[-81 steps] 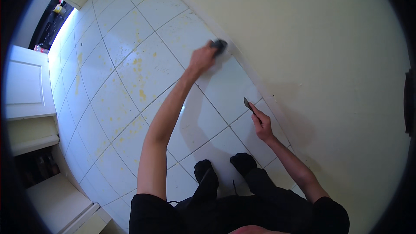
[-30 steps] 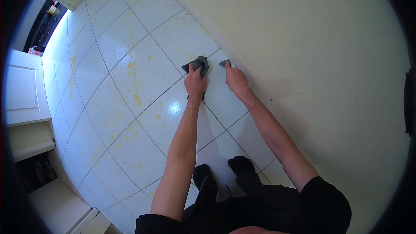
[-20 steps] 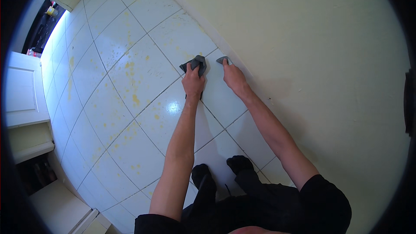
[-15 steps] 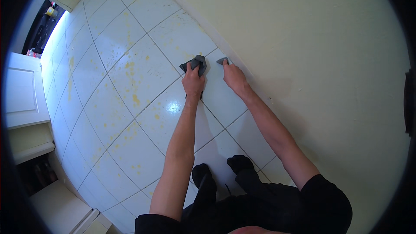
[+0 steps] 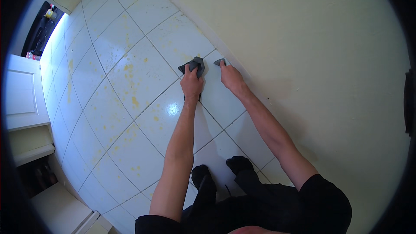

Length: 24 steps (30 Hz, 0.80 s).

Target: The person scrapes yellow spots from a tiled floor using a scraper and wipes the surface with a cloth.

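My left hand (image 5: 191,84) is closed on a bunched dark grey cloth (image 5: 197,64). The cloth lies against the white tiled floor (image 5: 225,99), close to a grout line. Just to the right, my right hand (image 5: 232,79) grips a small grey flat tool with a pointed, wedge-like end (image 5: 219,62); most of it is hidden by the fingers, and its exact kind does not show. That tool is near the foot of the wall, a short way from the cloth. Yellow spots (image 5: 135,102) are scattered over the tiles left of my hands.
A cream wall (image 5: 312,52) rises along the right, with a skirting strip at its base. My feet in dark socks (image 5: 239,164) are on the tiles below my hands. At the left stand a white cabinet door (image 5: 24,91) and an open shelf (image 5: 32,154).
The view has shifted very slightly. My right hand and its tool are a touch further left, while my left hand keeps its grip on the cloth in nearly the same place.
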Each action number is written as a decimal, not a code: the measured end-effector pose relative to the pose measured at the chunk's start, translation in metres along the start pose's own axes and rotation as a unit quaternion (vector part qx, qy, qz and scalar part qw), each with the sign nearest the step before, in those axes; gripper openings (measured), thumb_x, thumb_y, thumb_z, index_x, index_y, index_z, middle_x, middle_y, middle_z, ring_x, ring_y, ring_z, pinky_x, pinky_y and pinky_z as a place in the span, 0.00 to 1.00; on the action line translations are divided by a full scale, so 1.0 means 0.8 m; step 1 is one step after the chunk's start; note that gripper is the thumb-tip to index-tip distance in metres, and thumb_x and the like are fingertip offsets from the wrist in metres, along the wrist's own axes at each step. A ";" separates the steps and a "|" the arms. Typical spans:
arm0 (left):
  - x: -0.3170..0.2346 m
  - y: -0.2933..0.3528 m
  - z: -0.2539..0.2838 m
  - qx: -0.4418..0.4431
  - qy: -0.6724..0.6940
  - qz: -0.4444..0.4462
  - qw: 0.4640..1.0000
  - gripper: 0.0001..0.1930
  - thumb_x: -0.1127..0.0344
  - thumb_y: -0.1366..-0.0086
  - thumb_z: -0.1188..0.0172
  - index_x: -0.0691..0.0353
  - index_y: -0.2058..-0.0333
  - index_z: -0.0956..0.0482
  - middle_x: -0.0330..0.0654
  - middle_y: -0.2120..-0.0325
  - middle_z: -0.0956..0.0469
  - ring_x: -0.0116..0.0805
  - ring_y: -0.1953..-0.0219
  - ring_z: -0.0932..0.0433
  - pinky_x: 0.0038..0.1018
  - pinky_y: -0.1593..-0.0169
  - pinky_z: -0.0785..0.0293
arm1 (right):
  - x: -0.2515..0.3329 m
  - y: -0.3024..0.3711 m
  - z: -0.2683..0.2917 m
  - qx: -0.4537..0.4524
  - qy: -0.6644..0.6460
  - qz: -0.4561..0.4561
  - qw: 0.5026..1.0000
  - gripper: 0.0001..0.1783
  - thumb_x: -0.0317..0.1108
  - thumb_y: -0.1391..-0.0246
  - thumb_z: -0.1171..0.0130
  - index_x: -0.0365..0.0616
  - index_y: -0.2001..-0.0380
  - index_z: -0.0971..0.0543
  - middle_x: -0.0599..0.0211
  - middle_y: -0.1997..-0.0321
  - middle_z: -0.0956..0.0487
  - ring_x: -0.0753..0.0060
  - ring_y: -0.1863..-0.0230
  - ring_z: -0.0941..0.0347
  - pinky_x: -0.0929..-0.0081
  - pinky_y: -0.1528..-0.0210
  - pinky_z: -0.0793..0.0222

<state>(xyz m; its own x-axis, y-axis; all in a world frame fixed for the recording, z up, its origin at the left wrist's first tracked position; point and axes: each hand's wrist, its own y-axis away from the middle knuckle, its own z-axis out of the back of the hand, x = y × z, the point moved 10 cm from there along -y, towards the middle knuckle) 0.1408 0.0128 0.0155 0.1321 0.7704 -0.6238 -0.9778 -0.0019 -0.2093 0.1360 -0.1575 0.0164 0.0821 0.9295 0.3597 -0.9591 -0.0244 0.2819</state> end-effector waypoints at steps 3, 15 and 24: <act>0.002 0.000 -0.001 0.003 0.005 0.001 1.000 0.20 0.72 0.51 0.41 0.57 0.56 0.20 0.45 0.48 0.28 0.52 0.62 0.19 0.42 0.61 0.22 | -0.001 -0.001 -0.002 0.007 -0.014 0.001 1.000 0.23 0.24 0.43 0.54 0.26 0.44 0.30 0.36 0.61 0.19 0.42 0.57 0.20 0.52 0.55 0.23; 0.001 0.001 -0.001 0.010 -0.007 0.005 1.000 0.20 0.72 0.51 0.42 0.57 0.56 0.19 0.45 0.48 0.28 0.51 0.63 0.19 0.41 0.61 0.22 | -0.009 -0.004 -0.008 0.001 -0.011 -0.015 1.000 0.26 0.23 0.44 0.55 0.23 0.41 0.35 0.35 0.62 0.20 0.41 0.58 0.20 0.52 0.55 0.23; -0.008 0.002 0.009 -0.027 -0.003 -0.019 0.999 0.18 0.75 0.50 0.41 0.55 0.57 0.20 0.41 0.55 0.27 0.48 0.63 0.20 0.40 0.65 0.22 | -0.015 -0.007 -0.012 0.022 -0.003 -0.032 0.999 0.27 0.23 0.44 0.55 0.21 0.41 0.37 0.35 0.61 0.20 0.41 0.58 0.20 0.52 0.53 0.23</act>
<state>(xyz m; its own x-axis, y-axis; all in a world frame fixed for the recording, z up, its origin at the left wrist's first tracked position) 0.1373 0.0124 0.0245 0.1669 0.7743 -0.6104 -0.9619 -0.0080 -0.2732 0.1380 -0.1652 0.0022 0.1452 0.9273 0.3449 -0.9392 0.0195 0.3428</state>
